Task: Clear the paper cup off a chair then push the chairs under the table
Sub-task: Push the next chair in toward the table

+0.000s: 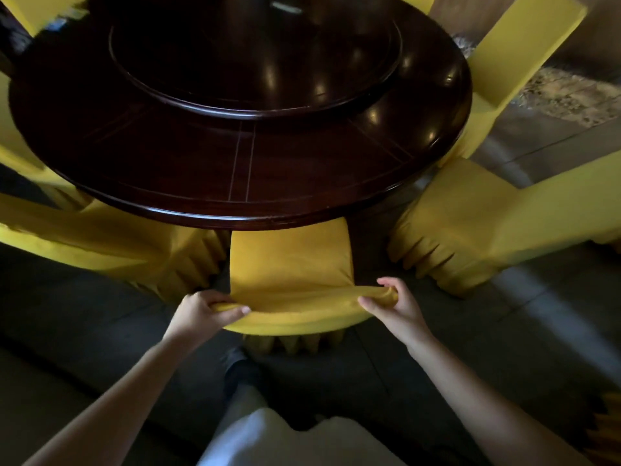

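Both hands were clenched on the top edge of the backrest of the yellow fabric-covered chair [290,264], the left grip [205,312] at its left end and the right grip [395,306] at its right end. The chair's seat sat partly beneath the near edge of the round dark polished wooden surface [235,163], which carried a raised round turntable [255,58]. Further yellow-covered chairs [470,220] flanked it left and right; no paper cup was in view.
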